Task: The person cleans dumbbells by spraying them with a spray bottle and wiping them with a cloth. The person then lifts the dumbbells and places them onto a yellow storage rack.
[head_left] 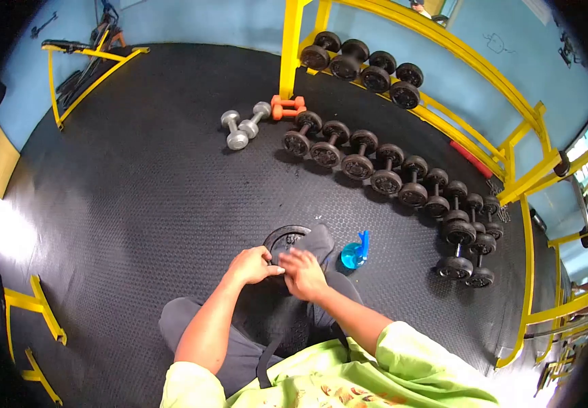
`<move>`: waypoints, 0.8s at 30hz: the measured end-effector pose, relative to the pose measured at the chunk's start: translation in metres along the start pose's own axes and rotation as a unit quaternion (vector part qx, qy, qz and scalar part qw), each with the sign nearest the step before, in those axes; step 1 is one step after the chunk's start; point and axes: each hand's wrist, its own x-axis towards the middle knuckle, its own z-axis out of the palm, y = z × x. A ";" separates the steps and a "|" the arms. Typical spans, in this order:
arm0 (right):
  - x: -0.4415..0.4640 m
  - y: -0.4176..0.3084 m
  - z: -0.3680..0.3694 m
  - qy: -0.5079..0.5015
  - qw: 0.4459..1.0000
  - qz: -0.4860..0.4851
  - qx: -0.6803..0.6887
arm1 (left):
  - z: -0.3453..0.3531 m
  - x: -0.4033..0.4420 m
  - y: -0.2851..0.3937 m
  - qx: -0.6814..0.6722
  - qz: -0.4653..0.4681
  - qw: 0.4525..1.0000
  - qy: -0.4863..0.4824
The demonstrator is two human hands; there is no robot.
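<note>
A round black weight plate point(282, 236) is in front of the crossed legs. At its left edge is my left hand point(252, 266), its fingers curled over the rim. My right hand point(302, 272) lies over the plate's near right part, slightly blurred, with its fingers bent; whether a cloth is under them is hard to tell. A dark grey cloth-like thing point(316, 243) lies against the plate's right side, just beyond my right hand. To the right stands a bottle of blue liquid point(351, 256) with a blue spray top.
Several black dumbbells point(358, 166) form a row on the black rubber floor point(137, 170). Two silver dumbbells point(237, 139) and orange ones point(287, 113) lie beyond the plate. A yellow rack point(290, 54) holds more dumbbells. Yellow frames stand at the left.
</note>
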 end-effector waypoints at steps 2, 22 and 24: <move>-0.024 0.006 -0.017 -0.039 0.999 -0.019 -0.017 | 0.001 0.002 -0.003 0.001 0.001 1.000 -0.012; -0.083 0.040 -0.094 0.419 0.825 0.351 0.141 | 0.047 0.030 0.045 0.000 0.169 0.973 0.156; -0.039 0.002 -0.108 0.409 0.790 0.330 0.315 | 0.045 0.028 0.050 -0.105 0.171 0.977 0.066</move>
